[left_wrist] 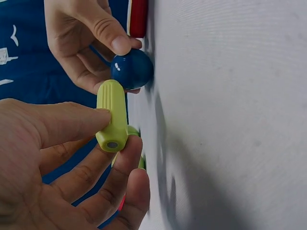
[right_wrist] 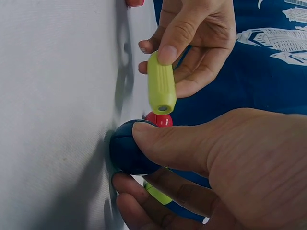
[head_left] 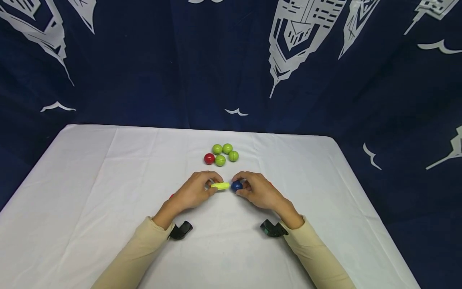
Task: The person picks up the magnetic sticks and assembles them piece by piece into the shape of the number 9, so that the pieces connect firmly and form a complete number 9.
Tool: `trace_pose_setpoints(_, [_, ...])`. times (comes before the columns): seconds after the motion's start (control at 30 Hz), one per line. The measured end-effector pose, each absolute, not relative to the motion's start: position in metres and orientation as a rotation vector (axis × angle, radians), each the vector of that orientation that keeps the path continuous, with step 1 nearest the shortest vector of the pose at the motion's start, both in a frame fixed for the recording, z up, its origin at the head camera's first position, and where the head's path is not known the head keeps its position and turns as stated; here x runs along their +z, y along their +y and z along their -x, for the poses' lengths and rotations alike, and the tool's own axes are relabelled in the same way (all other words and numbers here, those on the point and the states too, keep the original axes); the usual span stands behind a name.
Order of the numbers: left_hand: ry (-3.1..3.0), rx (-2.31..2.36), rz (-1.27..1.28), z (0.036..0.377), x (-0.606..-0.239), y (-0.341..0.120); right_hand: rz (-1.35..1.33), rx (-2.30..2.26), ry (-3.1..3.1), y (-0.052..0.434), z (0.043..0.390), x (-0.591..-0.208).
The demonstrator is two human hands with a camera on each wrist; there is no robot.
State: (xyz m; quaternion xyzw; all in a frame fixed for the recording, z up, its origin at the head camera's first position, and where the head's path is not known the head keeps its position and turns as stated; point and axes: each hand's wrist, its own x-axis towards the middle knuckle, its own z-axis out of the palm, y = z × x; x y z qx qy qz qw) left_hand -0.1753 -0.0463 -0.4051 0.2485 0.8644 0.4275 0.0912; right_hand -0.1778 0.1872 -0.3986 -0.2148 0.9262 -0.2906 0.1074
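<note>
My left hand (head_left: 213,185) pinches a short yellow-green rod (head_left: 220,186) between thumb and fingers, held level just above the white table (head_left: 90,180). My right hand (head_left: 241,188) grips a dark blue ball (head_left: 236,185) that rests against the cloth. The rod's end points at the ball and sits very close to it. In the left wrist view the rod (left_wrist: 111,115) shows a small hole in its near end, with the blue ball (left_wrist: 132,69) beyond it. The right wrist view shows the ball (right_wrist: 122,146) under my thumb and the rod (right_wrist: 160,88) above it.
Several green balls (head_left: 227,148) and one red ball (head_left: 209,159) are clustered just beyond my hands. A red piece (head_left: 171,196) peeks out beside my left wrist, and another red piece (left_wrist: 138,19) lies past the right hand. A dark blue patterned curtain (head_left: 144,60) hangs behind the table.
</note>
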Motion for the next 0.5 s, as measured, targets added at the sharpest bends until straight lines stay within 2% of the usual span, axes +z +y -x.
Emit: trace_pose_setpoints(0.5, [2.578, 1.250, -0.729, 0.1758, -0.4101, -0.0424, 0.631, -0.841, 2.711, 0.1879, 0.1757, -0.3956])
